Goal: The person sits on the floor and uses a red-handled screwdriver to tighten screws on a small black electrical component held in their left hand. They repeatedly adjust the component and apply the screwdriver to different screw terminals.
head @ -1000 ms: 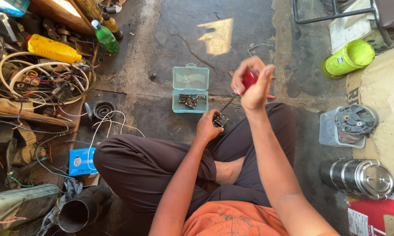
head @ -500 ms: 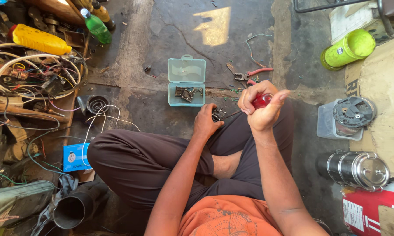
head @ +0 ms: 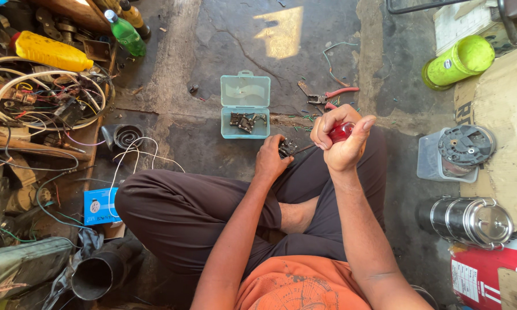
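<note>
A person sits cross-legged on a cracked concrete floor (head: 235, 34), knees spread wide. At the far right a steel canister (head: 468, 220) lies on its side, and beyond it stands a grey tub (head: 436, 161) with a round black part on top, and a bright green jar (head: 459, 60) farther off. To the left sprawls a heap of coiled wires (head: 46, 103), with a yellow bottle (head: 49, 51) and a green bottle (head: 125, 34) behind it. Straight ahead, just past the knees, an open teal plastic case (head: 245, 106) lies flat, its lower half holding small dark metal bits. Red-handled pliers (head: 330, 96) rest on the floor to its right. The right hand (head: 341, 138) is raised above the right knee, fingers curled tight into a fist around the red handle of a screwdriver (head: 337, 135), thumb sticking up. The tool's long axis slants down and to the left, its thin shaft pointing from the fist toward the left hand. The left hand (head: 271, 161) sits low over the shin, fingers pinched around a small dark component (head: 287, 148), which the screwdriver's tip meets; the tip itself is too small to make out.
</note>
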Demonstrator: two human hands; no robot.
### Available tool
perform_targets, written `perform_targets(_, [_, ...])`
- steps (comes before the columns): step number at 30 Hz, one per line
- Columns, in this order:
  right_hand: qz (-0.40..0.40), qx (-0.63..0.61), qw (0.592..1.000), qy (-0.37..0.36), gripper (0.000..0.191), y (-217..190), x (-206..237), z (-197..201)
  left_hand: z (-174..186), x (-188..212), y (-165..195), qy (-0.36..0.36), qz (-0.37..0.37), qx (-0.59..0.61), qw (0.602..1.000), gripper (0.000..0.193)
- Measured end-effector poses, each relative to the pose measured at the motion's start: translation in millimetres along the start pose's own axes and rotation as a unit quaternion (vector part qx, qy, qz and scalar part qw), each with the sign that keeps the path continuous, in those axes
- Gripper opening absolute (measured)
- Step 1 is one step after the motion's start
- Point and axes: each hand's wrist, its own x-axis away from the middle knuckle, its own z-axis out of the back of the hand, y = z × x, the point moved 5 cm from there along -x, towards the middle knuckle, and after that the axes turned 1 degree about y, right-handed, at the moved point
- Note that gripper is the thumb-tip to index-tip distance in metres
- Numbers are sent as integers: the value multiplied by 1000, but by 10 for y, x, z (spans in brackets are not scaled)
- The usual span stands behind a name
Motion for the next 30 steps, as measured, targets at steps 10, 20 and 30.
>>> perform_targets(10, [63,130,988,51,55,-103,66,-212,22,18,38,-5,-15,-5,1000,68])
perform_targets(20, [83,92,991,43,55,-85,147,-211,27,27,41,6,-9,2,1000,63])
perform_targets(30, [141,291,943,80,32,-289,199,-391,20,34,50,-6,-20,-10,1000,68])
